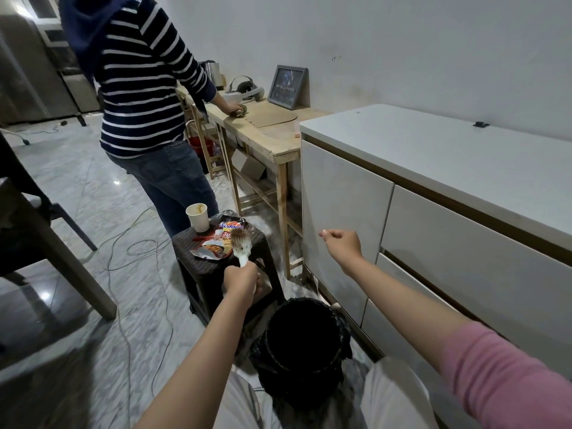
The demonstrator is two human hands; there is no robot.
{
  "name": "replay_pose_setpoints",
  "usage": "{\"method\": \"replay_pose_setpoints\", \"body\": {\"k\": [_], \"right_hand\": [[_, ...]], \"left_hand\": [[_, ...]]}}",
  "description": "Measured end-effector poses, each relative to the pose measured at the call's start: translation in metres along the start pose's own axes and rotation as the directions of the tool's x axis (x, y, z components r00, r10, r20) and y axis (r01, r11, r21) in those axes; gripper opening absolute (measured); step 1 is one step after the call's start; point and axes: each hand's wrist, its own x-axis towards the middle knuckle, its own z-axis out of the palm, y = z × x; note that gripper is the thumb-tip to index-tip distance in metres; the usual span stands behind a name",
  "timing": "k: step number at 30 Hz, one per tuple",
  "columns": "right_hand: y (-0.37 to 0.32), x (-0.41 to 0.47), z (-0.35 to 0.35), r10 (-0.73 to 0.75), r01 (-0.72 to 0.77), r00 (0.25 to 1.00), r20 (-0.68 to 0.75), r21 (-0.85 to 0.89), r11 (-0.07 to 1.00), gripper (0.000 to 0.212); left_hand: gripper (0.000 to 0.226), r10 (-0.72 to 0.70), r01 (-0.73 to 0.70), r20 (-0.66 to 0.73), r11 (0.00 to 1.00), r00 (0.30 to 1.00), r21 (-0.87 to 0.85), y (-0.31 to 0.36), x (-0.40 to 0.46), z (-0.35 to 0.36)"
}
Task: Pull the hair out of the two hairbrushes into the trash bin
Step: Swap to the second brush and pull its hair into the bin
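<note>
Head view, left hand: your left hand (240, 278) is clamped around the handle of the white plastic hairbrush (241, 246), whose head points up and away from you.
Head view, hairbrush: a clump of brown hair (237, 235) sits in its bristles; the head hangs over the dark woven-plastic stool (213, 267), above the opened red instant-noodle packet (216, 246).
Head view, right hand: your right hand (342, 243) is raised well apart from the brush, to its right, in front of the white cabinet (346, 193); thumb and forefinger are pinched together, and you cannot tell whether any hair is between them.
Head view, trash bin: the round bin with a black bag liner (301, 342) stands on the marble floor between your arms, below both hands, just beside the stool.
Head view, stool top: a white paper cup (197, 217) stands at its far left corner.
Head view, background: a person in a striped navy top (139, 88) stands at the wooden desk (263, 134).
</note>
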Motion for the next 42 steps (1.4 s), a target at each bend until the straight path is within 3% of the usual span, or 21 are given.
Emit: {"method": "replay_pose_setpoints", "body": {"k": [2, 6, 9, 14, 17, 21, 24, 29, 34, 42], "right_hand": [[0.001, 0.0, -0.001, 0.03, -0.028, 0.999, 0.024, -0.101, 0.995, 0.035], [-0.001, 0.001, -0.001, 0.119, -0.088, 0.982, 0.147, -0.205, 0.975, 0.03], [-0.002, 0.001, -0.002, 0.148, -0.097, 0.974, 0.172, -0.27, 0.958, 0.041], [-0.004, 0.0, -0.005, 0.129, -0.098, 0.985, 0.117, -0.242, 0.965, 0.032], [-0.005, 0.0, -0.004, 0.1, -0.074, 0.989, 0.111, -0.222, 0.972, 0.031], [-0.011, -0.005, 0.005, 0.009, 0.021, 0.99, 0.141, -0.209, 0.978, 0.029], [-0.02, -0.013, 0.015, -0.132, 0.173, 0.971, 0.199, -0.205, 0.963, 0.025], [-0.033, -0.025, 0.029, -0.339, 0.434, 0.884, 0.322, -0.295, 0.852, 0.046], [-0.041, -0.027, 0.028, -0.448, 0.521, 0.853, 0.266, -0.406, 0.751, 0.021], [-0.038, -0.036, 0.02, -0.507, 0.587, 0.81, 0.296, -0.377, 0.717, 0.016]], "left_hand": [[0.015, -0.012, 0.013, 0.017, 1.0, 1.0, -0.005, 0.0, -0.002, 0.001], [0.014, -0.018, 0.018, 0.059, 1.0, 0.998, 0.001, 0.002, -0.01, 0.005], [0.018, -0.011, 0.009, 0.074, 0.999, 0.997, 0.031, 0.001, -0.009, 0.009], [0.042, -0.015, 0.007, 0.094, 0.996, 0.995, 0.084, 0.001, -0.009, 0.016], [0.032, 0.0, -0.012, 0.116, 0.994, 0.993, 0.104, 0.002, -0.015, 0.018], [0.025, 0.027, -0.041, 0.174, 0.996, 0.984, 0.077, -0.002, -0.027, 0.024], [0.024, 0.057, -0.07, 0.208, 0.996, 0.977, 0.056, -0.006, -0.036, 0.032], [0.02, 0.137, -0.152, 0.249, 0.988, 0.959, 0.041, -0.012, -0.047, 0.042], [0.015, 0.166, -0.18, 0.244, 0.983, 0.955, 0.036, -0.014, -0.049, 0.044], [0.015, 0.051, -0.033, 0.279, 0.997, 0.959, -0.069, -0.008, -0.047, 0.042]]}}
